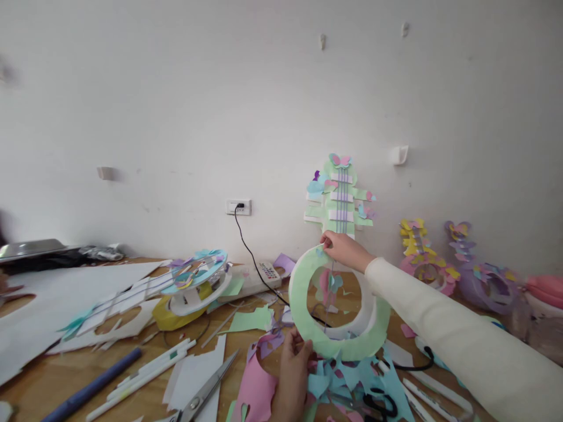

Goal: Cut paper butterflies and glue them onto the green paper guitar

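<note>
A light green paper guitar stands upright in front of me, with a ring-shaped body, a neck with white strips and purple strings, and small paper butterflies. My right hand reaches across from the right and pinches the top of the ring near the neck. At the ring's lower left edge, my left hand grips the rim between thumb and fingers. Under the ring lie blue paper scraps and black-handled scissors. Pink cut-out paper is beside my left hand.
Metal scissors lie open at the front, near white pens and a dark blue roll. Another paper guitar leans at left. Yellow-pink and purple paper guitars stand right. A black cable hangs from the wall socket.
</note>
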A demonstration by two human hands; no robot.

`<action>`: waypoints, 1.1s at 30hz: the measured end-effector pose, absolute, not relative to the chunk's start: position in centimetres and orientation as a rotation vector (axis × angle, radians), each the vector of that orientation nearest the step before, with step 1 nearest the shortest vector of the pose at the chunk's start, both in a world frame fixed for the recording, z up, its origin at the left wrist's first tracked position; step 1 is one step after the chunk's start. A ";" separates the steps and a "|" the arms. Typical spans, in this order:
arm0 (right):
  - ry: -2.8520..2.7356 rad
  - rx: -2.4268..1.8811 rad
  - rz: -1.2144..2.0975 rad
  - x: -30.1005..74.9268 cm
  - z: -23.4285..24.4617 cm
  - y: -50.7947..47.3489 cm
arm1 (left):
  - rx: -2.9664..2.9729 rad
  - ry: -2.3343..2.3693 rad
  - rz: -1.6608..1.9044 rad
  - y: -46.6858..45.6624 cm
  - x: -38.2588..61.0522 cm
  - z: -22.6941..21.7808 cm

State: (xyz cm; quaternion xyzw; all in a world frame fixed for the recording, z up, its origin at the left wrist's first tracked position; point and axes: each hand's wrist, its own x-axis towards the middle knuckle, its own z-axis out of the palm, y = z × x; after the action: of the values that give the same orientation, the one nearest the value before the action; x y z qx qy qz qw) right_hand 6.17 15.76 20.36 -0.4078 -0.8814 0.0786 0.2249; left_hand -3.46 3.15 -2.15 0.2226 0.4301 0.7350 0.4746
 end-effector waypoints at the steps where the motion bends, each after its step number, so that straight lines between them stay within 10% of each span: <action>1: -2.436 -1.126 0.221 6.2 20.3 15.7 | 0.549 1.048 1.800 3.1 -3.5 -2.2; 33: -2.496 -1.166 -0.017 5.5 20.1 15.6 | 0.511 1.058 1.800 2.6 -2.7 -0.1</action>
State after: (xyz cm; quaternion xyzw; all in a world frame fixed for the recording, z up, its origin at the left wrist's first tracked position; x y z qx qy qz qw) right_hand 5.52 15.58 20.12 -0.4153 -0.8892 -0.0062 0.1919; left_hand -2.72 2.56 -0.10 0.2092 0.4330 0.7364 0.4759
